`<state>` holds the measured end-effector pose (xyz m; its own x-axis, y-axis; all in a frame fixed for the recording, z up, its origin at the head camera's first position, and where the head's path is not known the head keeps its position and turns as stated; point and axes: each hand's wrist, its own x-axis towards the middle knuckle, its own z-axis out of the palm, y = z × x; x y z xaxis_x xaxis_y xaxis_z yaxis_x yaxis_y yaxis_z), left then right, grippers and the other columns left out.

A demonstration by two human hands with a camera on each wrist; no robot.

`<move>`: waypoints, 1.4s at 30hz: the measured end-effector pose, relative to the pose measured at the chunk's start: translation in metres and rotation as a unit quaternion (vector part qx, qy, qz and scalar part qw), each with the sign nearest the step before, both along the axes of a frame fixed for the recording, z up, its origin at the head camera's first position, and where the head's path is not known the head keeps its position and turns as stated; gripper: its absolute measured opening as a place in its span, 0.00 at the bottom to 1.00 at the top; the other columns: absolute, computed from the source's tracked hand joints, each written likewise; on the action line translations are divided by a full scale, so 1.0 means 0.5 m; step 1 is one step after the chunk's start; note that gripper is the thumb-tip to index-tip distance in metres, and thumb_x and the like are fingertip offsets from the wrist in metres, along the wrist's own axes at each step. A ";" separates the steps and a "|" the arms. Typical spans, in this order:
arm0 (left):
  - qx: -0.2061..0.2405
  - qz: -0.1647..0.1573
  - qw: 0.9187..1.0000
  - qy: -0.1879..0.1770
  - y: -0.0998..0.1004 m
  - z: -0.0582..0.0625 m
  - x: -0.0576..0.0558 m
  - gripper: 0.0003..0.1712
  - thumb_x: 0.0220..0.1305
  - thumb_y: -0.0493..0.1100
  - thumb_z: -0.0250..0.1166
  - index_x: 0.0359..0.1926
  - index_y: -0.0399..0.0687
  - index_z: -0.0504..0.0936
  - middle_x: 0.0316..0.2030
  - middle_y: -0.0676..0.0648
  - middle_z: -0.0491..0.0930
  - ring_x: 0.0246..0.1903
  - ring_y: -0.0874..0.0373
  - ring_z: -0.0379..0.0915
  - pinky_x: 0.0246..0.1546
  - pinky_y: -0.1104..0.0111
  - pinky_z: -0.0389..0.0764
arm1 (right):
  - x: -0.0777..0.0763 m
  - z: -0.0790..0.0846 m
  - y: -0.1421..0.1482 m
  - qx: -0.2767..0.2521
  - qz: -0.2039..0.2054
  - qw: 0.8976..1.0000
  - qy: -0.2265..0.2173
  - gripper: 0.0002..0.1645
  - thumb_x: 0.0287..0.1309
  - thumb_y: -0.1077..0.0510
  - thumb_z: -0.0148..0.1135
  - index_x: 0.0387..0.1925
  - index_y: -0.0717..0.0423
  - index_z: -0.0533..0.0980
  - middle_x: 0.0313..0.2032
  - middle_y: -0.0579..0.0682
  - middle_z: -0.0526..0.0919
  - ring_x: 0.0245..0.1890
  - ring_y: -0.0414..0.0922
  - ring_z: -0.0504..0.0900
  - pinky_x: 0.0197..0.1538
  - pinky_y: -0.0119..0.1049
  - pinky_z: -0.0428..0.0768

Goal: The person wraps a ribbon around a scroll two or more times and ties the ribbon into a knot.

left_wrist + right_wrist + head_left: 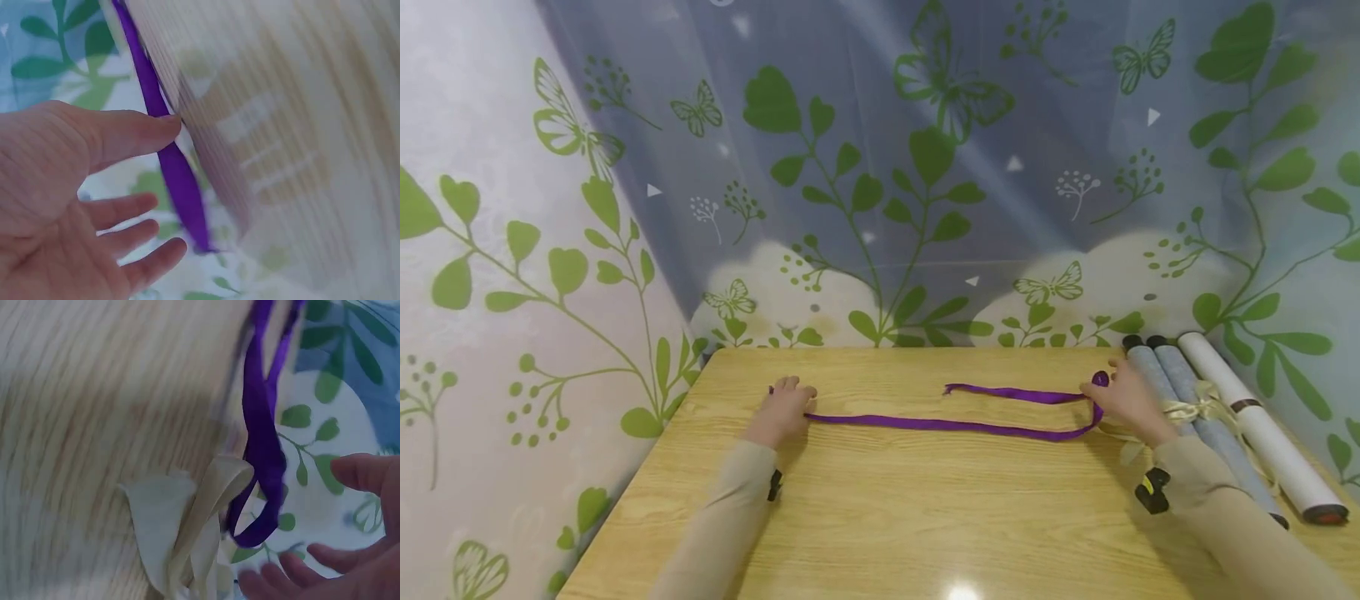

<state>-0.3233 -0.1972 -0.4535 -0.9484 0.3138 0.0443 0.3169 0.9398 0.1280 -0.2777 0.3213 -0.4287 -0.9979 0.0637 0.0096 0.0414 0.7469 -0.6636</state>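
"What stands behind the surface (887, 517)?"

"A blue-grey backdrop (865, 50), printed with green leaves (772, 100) and butterflies (955, 87) (small white triangles, too), paling to rounded white shapes low down."

"And the sides?"

"Leafy sprigs again, on a pale left wall (475, 108) and a bluish right wall (1330, 383)."

"The surface itself?"

"Light, wood-grained, with a bright glare (962, 592) at the head view's bottom edge."

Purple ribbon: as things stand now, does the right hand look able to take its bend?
Probably yes. The right hand is close beside the bend of the purple ribbon, and nothing seems to stand between them. The cream ribbon lies near the bend, but on its other side.
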 end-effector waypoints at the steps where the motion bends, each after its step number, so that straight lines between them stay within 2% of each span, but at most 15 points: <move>1: -0.013 0.009 1.000 0.009 0.015 0.002 0.006 0.23 0.56 0.31 0.67 0.55 0.42 0.80 0.60 0.30 0.70 0.62 0.32 0.63 0.56 0.38 0.70 | -0.001 -0.002 -0.005 0.048 0.004 0.999 0.023 0.45 0.64 0.49 0.57 0.66 0.81 0.55 0.59 0.82 0.65 0.57 0.75 0.67 0.55 0.62 0.73; 3: -0.035 0.017 0.999 0.023 0.050 0.006 0.019 0.26 0.55 0.33 0.68 0.58 0.44 0.79 0.61 0.32 0.69 0.63 0.34 0.61 0.57 0.38 0.68 | -0.005 -0.008 -0.020 0.118 0.011 0.991 0.065 0.40 0.61 0.50 0.59 0.63 0.78 0.63 0.58 0.81 0.66 0.57 0.77 0.64 0.54 0.68 0.70; 5: -0.057 0.009 0.998 0.038 0.087 0.006 0.032 0.23 0.56 0.35 0.68 0.55 0.46 0.81 0.56 0.36 0.72 0.57 0.39 0.63 0.54 0.43 0.70 | -0.009 -0.015 -0.040 0.156 0.018 0.984 0.089 0.33 0.60 0.52 0.59 0.59 0.73 0.70 0.57 0.78 0.69 0.56 0.77 0.64 0.52 0.71 0.67; 8: -0.073 -0.024 0.996 0.046 0.136 0.001 0.049 0.16 0.60 0.36 0.67 0.51 0.46 0.83 0.47 0.41 0.73 0.47 0.46 0.65 0.49 0.51 0.72 | -0.013 -0.022 -0.073 0.181 0.034 0.978 0.100 0.26 0.61 0.54 0.58 0.56 0.67 0.75 0.57 0.74 0.72 0.56 0.74 0.65 0.49 0.70 0.66; 12: -0.054 -0.084 0.994 0.032 0.176 -0.006 0.056 0.11 0.65 0.35 0.63 0.48 0.44 0.83 0.41 0.43 0.74 0.40 0.50 0.73 0.43 0.58 0.79 | -0.021 -0.030 -0.114 0.208 0.078 0.969 0.113 0.21 0.61 0.58 0.60 0.54 0.63 0.78 0.55 0.68 0.76 0.56 0.71 0.68 0.49 0.68 0.67; 17: -0.011 -0.142 0.990 -0.001 0.183 -0.007 0.045 0.08 0.61 0.30 0.64 0.36 0.45 0.84 0.35 0.48 0.80 0.36 0.55 0.77 0.41 0.66 0.81 | -0.030 -0.047 -0.145 0.243 0.163 0.951 0.102 0.25 0.61 0.60 0.62 0.58 0.66 0.74 0.56 0.68 0.77 0.55 0.70 0.73 0.50 0.69 0.73; 20: 0.015 -0.155 0.987 -0.035 0.168 0.000 0.039 0.13 0.55 0.26 0.62 0.21 0.46 0.76 0.23 0.53 0.72 0.26 0.60 0.67 0.29 0.70 0.72 | -0.033 -0.055 -0.150 0.249 0.188 0.947 0.077 0.28 0.63 0.60 0.60 0.63 0.67 0.70 0.56 0.70 0.76 0.54 0.70 0.75 0.51 0.65 0.75; 24: 0.029 -0.165 0.984 -0.058 0.134 0.010 0.035 0.16 0.45 0.26 0.62 0.14 0.48 0.69 0.18 0.55 0.62 0.21 0.62 0.56 0.23 0.71 0.59 | -0.037 -0.060 -0.142 0.246 0.200 0.946 0.074 0.27 0.63 0.61 0.60 0.63 0.66 0.70 0.52 0.68 0.78 0.50 0.68 0.77 0.50 0.60 0.78; 28: 0.045 -0.136 0.987 -0.068 0.096 0.016 0.033 0.17 0.49 0.36 0.69 0.10 0.50 0.73 0.15 0.58 0.66 0.18 0.65 0.58 0.19 0.74 0.61 | -0.044 -0.059 -0.122 0.243 0.194 0.947 0.077 0.16 0.59 0.62 0.64 0.49 0.61 0.79 0.41 0.59 0.82 0.41 0.59 0.81 0.41 0.55 0.80; 31: 0.060 -0.093 0.991 -0.077 0.069 0.011 0.028 0.29 0.58 0.45 0.70 0.06 0.52 0.65 0.09 0.60 0.59 0.12 0.67 0.51 0.15 0.76 0.56 | -0.045 -0.055 -0.101 0.238 0.195 0.949 0.063 0.06 0.57 0.65 0.65 0.37 0.58 0.81 0.35 0.53 0.83 0.36 0.53 0.82 0.37 0.49 0.80; 34: 0.056 -0.062 0.994 -0.065 0.044 0.001 0.024 0.33 0.62 0.45 0.67 0.07 0.53 0.58 0.07 0.59 0.52 0.11 0.67 0.46 0.14 0.75 0.53 | -0.042 -0.053 -0.079 0.227 0.207 0.950 0.057 0.04 0.54 0.68 0.64 0.31 0.58 0.79 0.32 0.51 0.84 0.33 0.49 0.81 0.37 0.46 0.79; 36: 0.053 -0.040 0.996 -0.056 0.030 -0.001 0.023 0.30 0.62 0.42 0.67 0.08 0.52 0.62 0.09 0.58 0.57 0.12 0.66 0.51 0.16 0.75 0.58 | -0.039 -0.054 -0.065 0.221 0.218 0.948 0.064 0.05 0.54 0.69 0.63 0.30 0.58 0.79 0.30 0.51 0.83 0.32 0.48 0.80 0.36 0.46 0.79; 38: 0.045 -0.016 0.998 -0.048 0.017 0.000 0.023 0.20 0.60 0.41 0.69 0.15 0.47 0.71 0.16 0.54 0.66 0.17 0.62 0.60 0.21 0.72 0.67 | -0.036 -0.056 -0.054 0.211 0.231 0.947 0.073 0.06 0.53 0.70 0.63 0.30 0.57 0.79 0.29 0.51 0.83 0.30 0.46 0.79 0.34 0.44 0.78; 40: 0.043 0.022 0.998 -0.045 0.007 0.002 0.022 0.09 0.59 0.41 0.70 0.31 0.40 0.79 0.30 0.45 0.76 0.25 0.56 0.70 0.27 0.65 0.77 | -0.033 -0.059 -0.045 0.203 0.239 0.947 0.075 0.06 0.53 0.70 0.63 0.33 0.58 0.79 0.28 0.49 0.82 0.28 0.43 0.78 0.33 0.41 0.77; 42: 0.046 0.059 0.996 -0.044 -0.005 0.005 0.020 0.23 0.58 0.43 0.70 0.51 0.36 0.77 0.47 0.35 0.75 0.31 0.51 0.75 0.33 0.58 0.81 | -0.029 -0.057 -0.040 0.187 0.244 0.950 0.062 0.07 0.57 0.66 0.64 0.39 0.61 0.78 0.29 0.50 0.83 0.29 0.43 0.79 0.34 0.41 0.77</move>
